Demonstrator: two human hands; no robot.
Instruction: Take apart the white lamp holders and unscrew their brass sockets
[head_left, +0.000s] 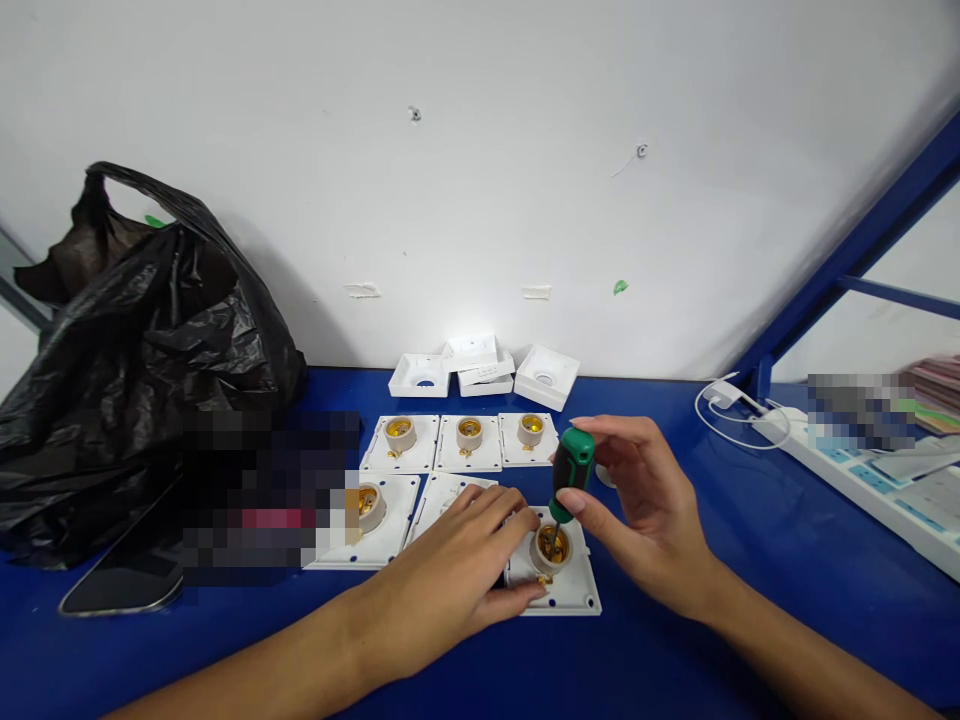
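My right hand (637, 500) grips a small screwdriver (574, 465) with a green and black handle, pinched between thumb and fingers. Its shaft points down into the brass-lined cup of a lamp socket (551, 550) on a square white base plate (577, 595). My left hand (480, 545) is closed around the left side of that socket, with the index finger at the cup and the thumb by the plate's near part. Under and behind the left hand lies another white plate (450, 500), partly covered. The screwdriver's tip is hidden inside the cup.
Several similar plates with sockets (469, 440) lie in rows behind and to the left. White square covers (547, 375) rest against the wall. A black plastic bag (150, 330) and a phone (127, 570) are at left; a power strip (862, 480) with a white cable is at right.
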